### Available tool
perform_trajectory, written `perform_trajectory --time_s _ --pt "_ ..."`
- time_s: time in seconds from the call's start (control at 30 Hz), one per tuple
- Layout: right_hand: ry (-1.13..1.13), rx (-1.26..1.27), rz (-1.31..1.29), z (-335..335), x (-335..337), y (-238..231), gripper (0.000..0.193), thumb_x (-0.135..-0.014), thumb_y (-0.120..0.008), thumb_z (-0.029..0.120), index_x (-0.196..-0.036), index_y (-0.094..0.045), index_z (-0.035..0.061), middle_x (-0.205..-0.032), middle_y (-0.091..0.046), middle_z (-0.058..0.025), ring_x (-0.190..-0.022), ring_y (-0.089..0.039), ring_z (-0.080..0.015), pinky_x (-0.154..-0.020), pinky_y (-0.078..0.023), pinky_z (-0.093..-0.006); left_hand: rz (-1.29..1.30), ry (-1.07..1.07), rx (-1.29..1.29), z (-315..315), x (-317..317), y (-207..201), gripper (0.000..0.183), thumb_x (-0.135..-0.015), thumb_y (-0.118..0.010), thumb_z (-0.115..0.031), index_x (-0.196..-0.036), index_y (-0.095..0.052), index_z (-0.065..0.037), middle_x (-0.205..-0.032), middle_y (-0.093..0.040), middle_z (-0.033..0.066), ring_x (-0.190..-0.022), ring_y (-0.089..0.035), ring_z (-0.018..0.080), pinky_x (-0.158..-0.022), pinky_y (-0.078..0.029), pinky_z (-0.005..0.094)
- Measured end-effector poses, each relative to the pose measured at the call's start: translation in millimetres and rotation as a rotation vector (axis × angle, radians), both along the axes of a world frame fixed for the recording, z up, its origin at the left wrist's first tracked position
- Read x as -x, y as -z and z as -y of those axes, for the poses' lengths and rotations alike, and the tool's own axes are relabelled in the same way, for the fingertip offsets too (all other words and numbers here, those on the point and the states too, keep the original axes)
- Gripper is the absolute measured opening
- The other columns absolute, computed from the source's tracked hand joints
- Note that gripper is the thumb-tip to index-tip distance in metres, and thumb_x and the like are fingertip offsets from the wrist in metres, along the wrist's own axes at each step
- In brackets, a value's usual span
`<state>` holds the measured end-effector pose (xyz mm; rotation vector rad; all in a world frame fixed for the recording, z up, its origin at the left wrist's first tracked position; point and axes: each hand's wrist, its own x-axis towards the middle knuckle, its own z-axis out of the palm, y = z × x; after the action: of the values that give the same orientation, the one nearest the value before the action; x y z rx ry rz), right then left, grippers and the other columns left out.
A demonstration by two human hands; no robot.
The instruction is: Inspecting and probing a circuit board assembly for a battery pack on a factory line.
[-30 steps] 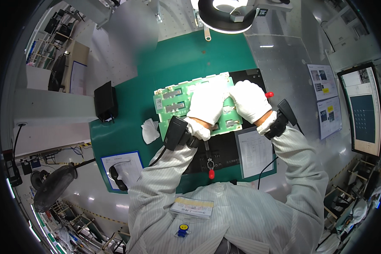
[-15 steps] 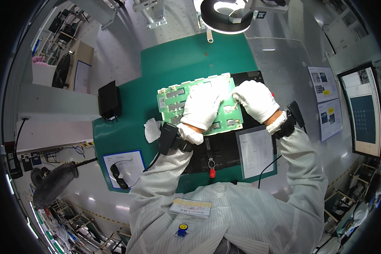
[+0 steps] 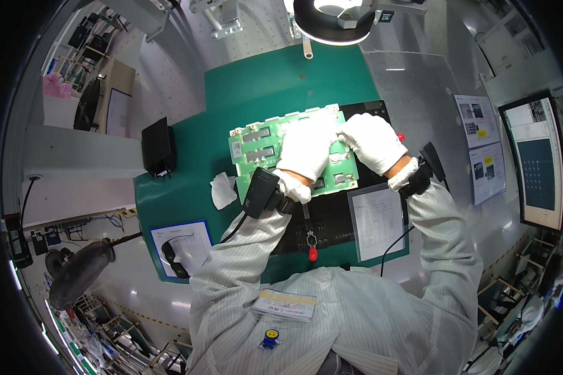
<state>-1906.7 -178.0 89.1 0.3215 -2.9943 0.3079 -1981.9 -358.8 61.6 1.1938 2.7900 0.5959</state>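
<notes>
A green circuit board (image 3: 247, 167) with rows of grey metal parts lies tilted on a black fixture plate (image 3: 334, 219). My left hand (image 3: 303, 153), in a white glove, rests over the middle of the board. Its fingers are washed out by glare, so their pose is hidden. My right hand (image 3: 372, 144), gloved too, is at the board's right side with fingers curled together and tips near the left hand's. Whatever lies between those fingertips is too small or too bright to make out. At the front of the plate sits a toggle clamp with a red handle (image 3: 313, 254).
A ring lamp (image 3: 331, 25) hangs over the far side. Left on the green mat (image 3: 263, 78) are a crumpled white wipe (image 3: 223, 190) and a black box (image 3: 158, 147). Papers in a sleeve (image 3: 378, 222) lie at front right; a monitor (image 3: 535, 162) stands at far right.
My left hand has shifted slightly right and up over the board. My right hand has moved a little left, its fingertips closer to the left hand. The view has shifted slightly.
</notes>
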Motion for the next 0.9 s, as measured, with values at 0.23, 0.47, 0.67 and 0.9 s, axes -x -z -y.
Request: perform_trajectory --time_s 0.23,0.47,0.67,0.9 --pt "-0.024 0.065 -0.023 -4 -14 -11 0.012 -0.093 -0.062 0.017 -0.099 -0.070 0.0107 -0.086 -0.065 -0.0099 -0.082 -0.064 -0.0296 -0.075 -0.053 -0.0425 -0.008 0.018 0.069 0 2 4 0.033 -0.100 -0.054 -0.030 -0.123 -0.067 -0.009 -0.113 -0.072 0.0121 -0.100 -0.071 0.0295 -0.087 -0.056 0.0417" --pt "-0.149 0.002 0.002 2 -23 -15 0.007 -0.085 -0.065 0.014 -0.091 -0.067 0.0105 -0.081 -0.065 -0.0085 -0.079 -0.068 -0.0288 -0.070 -0.055 -0.0415 -0.025 0.012 0.026 19 -18 -16 0.024 -0.098 -0.059 -0.029 -0.111 -0.071 -0.013 -0.103 -0.071 0.0117 -0.094 -0.068 0.0302 -0.082 -0.055 0.0436" --pt "-0.183 -0.010 0.023 7 -22 -21 0.004 -0.085 -0.065 0.015 -0.087 -0.066 0.0112 -0.081 -0.065 -0.0088 -0.080 -0.068 -0.0282 -0.071 -0.055 -0.0406 -0.044 0.211 -0.030 19 -30 -17 0.020 -0.096 -0.061 -0.027 -0.102 -0.072 -0.012 -0.092 -0.071 0.0121 -0.080 -0.070 0.0319 -0.075 -0.056 0.0439" --pt "-0.219 -0.058 0.007 11 -18 -23 0.009 -0.087 -0.064 0.017 -0.085 -0.068 0.0090 -0.078 -0.067 -0.0094 -0.076 -0.068 -0.0276 -0.068 -0.055 -0.0395 -0.037 0.131 -0.052 10 -34 -7 0.021 -0.089 -0.060 -0.021 -0.088 -0.075 -0.006 -0.084 -0.071 0.0170 -0.083 -0.071 0.0332 -0.076 -0.055 0.0453"
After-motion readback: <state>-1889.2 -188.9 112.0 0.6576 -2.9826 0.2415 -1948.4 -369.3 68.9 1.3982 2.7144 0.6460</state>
